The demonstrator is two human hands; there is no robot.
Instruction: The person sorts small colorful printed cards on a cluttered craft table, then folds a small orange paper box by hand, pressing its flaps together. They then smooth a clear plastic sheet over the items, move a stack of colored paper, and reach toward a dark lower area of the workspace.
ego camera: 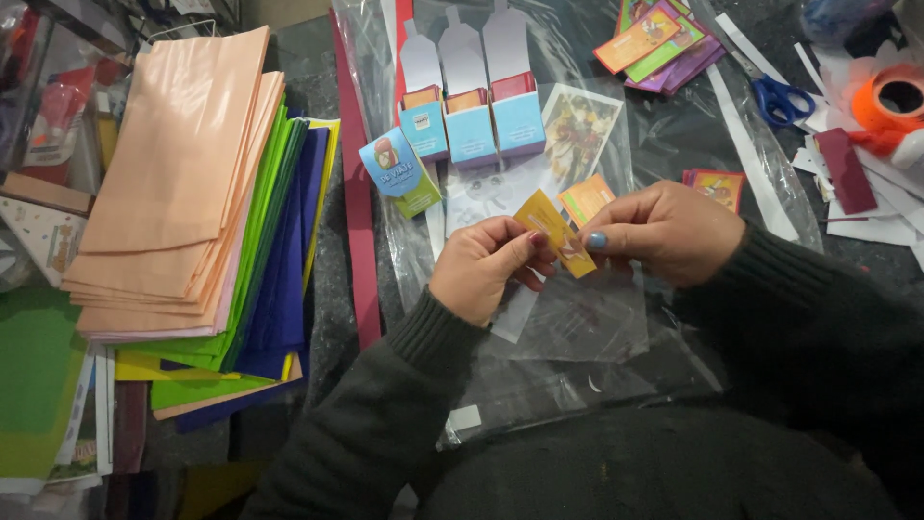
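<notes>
My left hand and my right hand both pinch a small yellow-orange card between them, above clear plastic sleeves on the dark table. Another orange card shows just behind the fingers of my right hand. Three small blue boxes with open white flaps stand in a row further back, and a fourth blue and green box lies tilted to their left. A printed picture sheet lies behind the boxes.
A stack of peach, green, blue and yellow paper bags fills the left. Blue-handled scissors, an orange tape roll, white paper strips and a pile of coloured cards lie at the back right.
</notes>
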